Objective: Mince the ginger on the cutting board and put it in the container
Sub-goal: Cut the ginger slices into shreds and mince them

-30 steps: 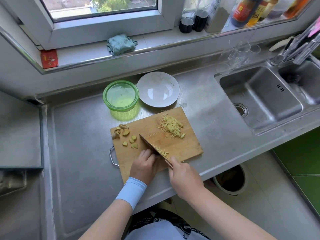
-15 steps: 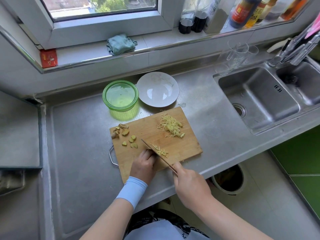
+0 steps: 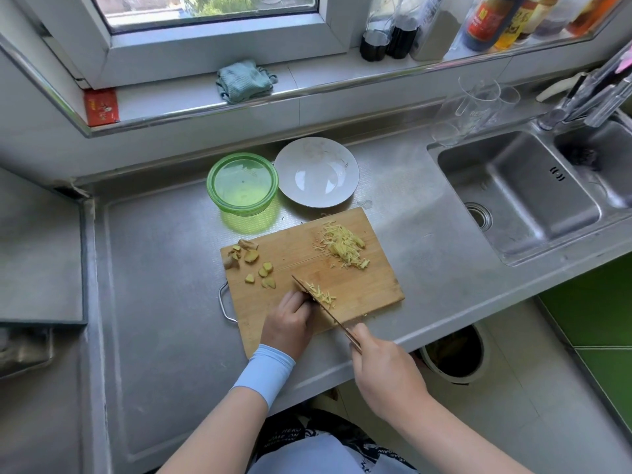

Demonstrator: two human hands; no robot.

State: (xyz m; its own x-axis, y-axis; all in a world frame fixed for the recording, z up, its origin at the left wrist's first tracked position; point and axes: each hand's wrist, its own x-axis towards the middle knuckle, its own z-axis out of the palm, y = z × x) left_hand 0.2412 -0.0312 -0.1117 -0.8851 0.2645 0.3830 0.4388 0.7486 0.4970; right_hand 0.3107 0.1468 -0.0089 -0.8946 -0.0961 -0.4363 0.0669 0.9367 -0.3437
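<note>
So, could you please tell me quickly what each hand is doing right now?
Left hand: fingers curled by the knife; a hold cannot be told.
Right hand: grips the knife.

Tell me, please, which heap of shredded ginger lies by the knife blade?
The small heap by the left hand, alongside the knife; the larger heap sits apart toward the board's far right corner.
</note>
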